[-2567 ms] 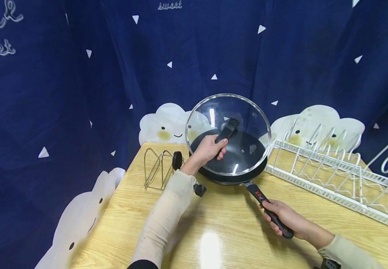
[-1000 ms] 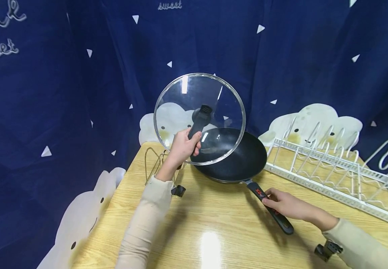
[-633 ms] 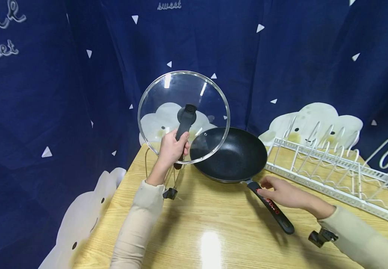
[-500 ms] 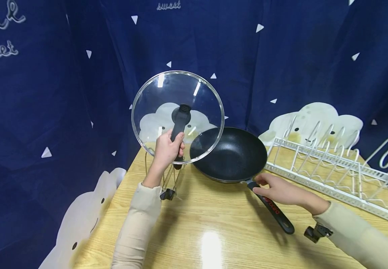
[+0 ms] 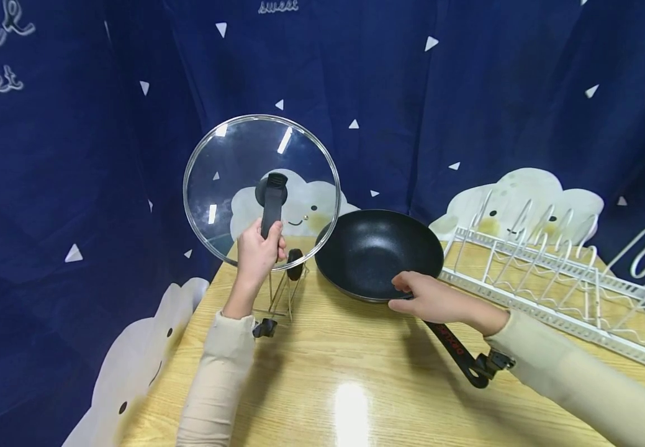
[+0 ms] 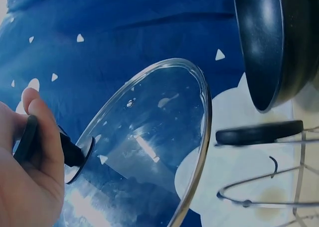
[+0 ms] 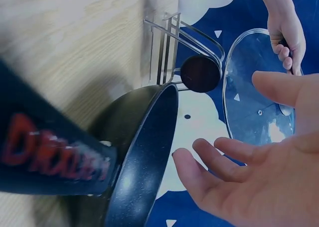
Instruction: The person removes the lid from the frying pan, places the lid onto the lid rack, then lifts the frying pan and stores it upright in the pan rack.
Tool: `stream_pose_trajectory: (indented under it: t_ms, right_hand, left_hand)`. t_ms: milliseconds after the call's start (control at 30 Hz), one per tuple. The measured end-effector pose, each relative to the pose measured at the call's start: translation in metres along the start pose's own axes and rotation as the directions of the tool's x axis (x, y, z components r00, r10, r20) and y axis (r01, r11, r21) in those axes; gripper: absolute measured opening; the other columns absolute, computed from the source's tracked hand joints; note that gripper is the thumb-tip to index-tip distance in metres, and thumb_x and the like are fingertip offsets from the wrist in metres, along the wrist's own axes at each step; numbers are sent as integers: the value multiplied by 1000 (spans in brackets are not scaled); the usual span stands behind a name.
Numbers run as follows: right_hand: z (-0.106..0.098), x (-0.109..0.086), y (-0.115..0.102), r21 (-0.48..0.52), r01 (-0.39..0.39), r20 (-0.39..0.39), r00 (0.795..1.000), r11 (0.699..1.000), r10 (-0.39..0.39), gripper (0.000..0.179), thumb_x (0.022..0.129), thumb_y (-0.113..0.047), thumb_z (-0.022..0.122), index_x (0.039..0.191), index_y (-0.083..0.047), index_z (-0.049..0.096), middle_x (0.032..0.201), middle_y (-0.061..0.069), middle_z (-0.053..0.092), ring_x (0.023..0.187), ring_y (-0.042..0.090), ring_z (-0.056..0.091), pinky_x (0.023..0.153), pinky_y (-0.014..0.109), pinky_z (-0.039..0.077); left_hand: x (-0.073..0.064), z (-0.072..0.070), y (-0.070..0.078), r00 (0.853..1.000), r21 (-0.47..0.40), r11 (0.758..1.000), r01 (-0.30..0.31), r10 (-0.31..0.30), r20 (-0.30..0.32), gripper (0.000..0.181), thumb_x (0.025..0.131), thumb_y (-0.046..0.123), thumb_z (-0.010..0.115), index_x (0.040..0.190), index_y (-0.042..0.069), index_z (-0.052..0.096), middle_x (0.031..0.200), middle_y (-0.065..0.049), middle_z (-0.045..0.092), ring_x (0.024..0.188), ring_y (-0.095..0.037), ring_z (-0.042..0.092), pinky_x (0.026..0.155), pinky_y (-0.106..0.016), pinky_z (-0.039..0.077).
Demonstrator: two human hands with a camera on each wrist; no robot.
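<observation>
One round glass lid with a black handle [image 5: 261, 186] stands nearly upright in the air, gripped by the left hand [image 5: 257, 251], whose fingers curl round that handle. One black non-stick frying pan [image 5: 378, 251] sits on the wooden table [image 5: 356, 372], just right of the lid. The right hand [image 5: 431, 301] hovers at the pan's near rim with fingers loosely spread, holding nothing; the wrist view shows an empty palm. One small wire lid stand [image 5: 283, 288] rests directly below the left hand. One long white wire rack [image 5: 551, 279] lies beyond the right forearm.
</observation>
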State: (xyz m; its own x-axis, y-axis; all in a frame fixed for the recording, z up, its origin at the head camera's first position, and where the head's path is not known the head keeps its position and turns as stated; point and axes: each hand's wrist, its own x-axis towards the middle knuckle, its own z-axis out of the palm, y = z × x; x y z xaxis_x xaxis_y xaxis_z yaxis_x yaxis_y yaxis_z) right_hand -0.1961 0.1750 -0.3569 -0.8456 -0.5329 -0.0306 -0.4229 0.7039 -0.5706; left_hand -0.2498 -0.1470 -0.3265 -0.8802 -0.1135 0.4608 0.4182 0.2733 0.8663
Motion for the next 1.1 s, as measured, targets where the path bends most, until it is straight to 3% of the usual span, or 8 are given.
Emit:
stream_pose_trajectory:
  t_ms: [167,400,733,933,1100]
  right_hand:
    - [0,14,-8,-12,-6,17,1000,1000,6,52,94,-34,59,125,6,49,122,22,54,111,35,53,92,48,43]
    - [3,33,-18,-17,22,13,1000,1000,-22,50,93,-30,60,125,6,49,119,21,55,106,31,57,89,44,46]
    - [18,65,-31,-24,13,12,1000,1000,-13,51,94,-29,59,129,5,46,124,20,51,103,27,58,88,39,47]
    - [29,85,-38,-87,38,-7,999,995,-39,55,93,-30,60,131,7,44,122,20,52,98,25,59,87,39,47]
    - [41,100,-43,-130,50,-37,998,990,-55,58,93,-32,60,132,7,43,123,20,51,107,28,55,91,40,45]
  left_hand:
    - [-4,-7,8,999,50,999,17,-15,-41,21,95,12,57,85,-7,55,63,-23,60,38,-4,53,43,-22,49]
    - [-2,-16,-7,991,125,990,-59,73,-110,22,94,16,58,79,0,56,57,-11,61,37,-5,53,40,-20,47]
    - [-2,-25,-8,975,236,967,-99,141,-169,18,94,15,59,81,2,58,57,-8,61,38,-11,54,36,-21,41]
    - [-3,-27,-9,971,292,951,-102,159,-180,19,94,16,59,81,2,57,58,-7,62,39,-11,55,37,-20,38]
    - [-4,-27,-13,967,313,944,-102,168,-191,19,94,15,59,81,2,56,57,-7,62,37,-9,54,36,-19,39]
